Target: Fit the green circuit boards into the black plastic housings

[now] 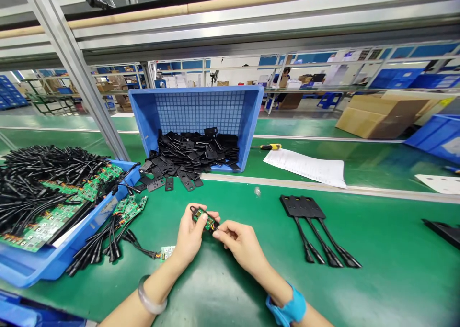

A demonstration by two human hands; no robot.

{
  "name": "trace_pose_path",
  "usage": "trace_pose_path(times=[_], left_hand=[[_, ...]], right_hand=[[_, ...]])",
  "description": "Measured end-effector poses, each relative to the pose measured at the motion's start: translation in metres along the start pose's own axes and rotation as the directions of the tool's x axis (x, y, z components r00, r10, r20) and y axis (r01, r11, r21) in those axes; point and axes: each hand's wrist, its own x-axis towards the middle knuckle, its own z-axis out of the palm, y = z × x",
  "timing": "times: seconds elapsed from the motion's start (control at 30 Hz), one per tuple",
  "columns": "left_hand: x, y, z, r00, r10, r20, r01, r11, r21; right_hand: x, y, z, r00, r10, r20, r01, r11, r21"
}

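Note:
Above the green bench, my left hand is closed around a small black plastic case with a green circuit board seated in it, the thumb pressing on the board. My right hand pinches the near right end of the same piece, where coloured wires show; the fingers hide exactly what they grip. Left of my hands, a loose circuit board with a black cable lies on the bench. To the right, several cased boards rest side by side, their black cables pointing toward me.
A tipped blue crate spills black plastic cases onto the bench. At left, a blue bin is heaped with cabled boards. A yellow-black screwdriver and a paper sheet lie behind. A metal post stands at left.

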Motion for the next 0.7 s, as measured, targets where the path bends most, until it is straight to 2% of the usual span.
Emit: trace_pose_path(times=[0.27,0.47,0.63,0.7], left_hand=[[-0.0031,0.0046,0.0021,0.997,-0.076,-0.031,0.072,0.991,-0.110],[-0.0053,0.0047,0.0027,0.999,-0.041,-0.036,0.040,0.999,-0.033],[-0.0050,0.0029,0.0035,0.999,0.008,-0.031,-0.008,1.000,0.027],[-0.0029,0.0035,0.0038,1.000,-0.018,-0.025,0.019,1.000,0.012]], right_hand=[[0.0032,0.0014,-0.0016,0.991,0.121,0.048,-0.126,0.987,0.105],[0.0062,0.0043,-0.0013,0.981,0.165,0.101,-0.177,0.977,0.122],[0.0075,0.0069,0.0013,0.986,0.160,0.039,-0.163,0.984,0.074],[0.0062,0.0046,-0.0005,0.985,0.138,0.102,-0.145,0.988,0.060]])
